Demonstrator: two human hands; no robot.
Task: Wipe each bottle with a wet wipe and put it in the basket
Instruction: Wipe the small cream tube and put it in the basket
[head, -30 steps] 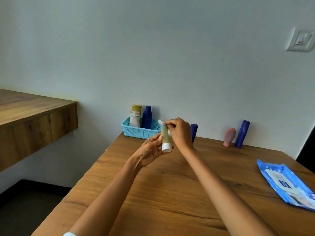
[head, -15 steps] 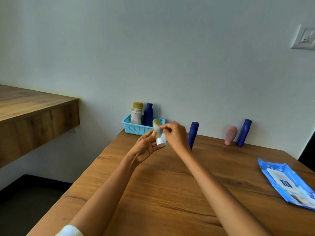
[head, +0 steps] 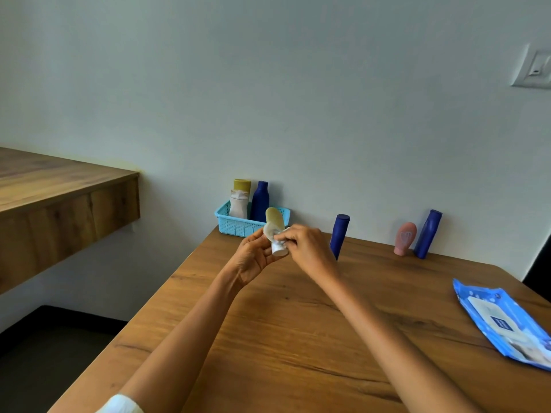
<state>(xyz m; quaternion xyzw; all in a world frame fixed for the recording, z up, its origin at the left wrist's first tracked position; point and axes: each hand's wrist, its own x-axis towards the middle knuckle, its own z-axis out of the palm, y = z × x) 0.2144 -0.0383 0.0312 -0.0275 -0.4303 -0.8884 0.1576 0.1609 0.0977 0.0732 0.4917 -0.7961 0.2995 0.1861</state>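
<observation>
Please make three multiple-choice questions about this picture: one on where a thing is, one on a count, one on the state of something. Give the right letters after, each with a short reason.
1. Where does the pack of wet wipes lie?
A. on the table at the right
B. in the basket
C. on the shelf at the left

2. How many bottles stand in the basket?
A. none
B. two
C. four

3. How is the small yellow tube held?
A. cap upward
B. lying flat on the table
C. cap downward

Answers:
1 A: the blue pack of wet wipes rests on the table near its right edge.
2 B: a beige bottle and a dark blue bottle stand in the basket.
3 C: the left hand holds the yellow tube with its white cap below, where the right hand presses the wipe.
</observation>
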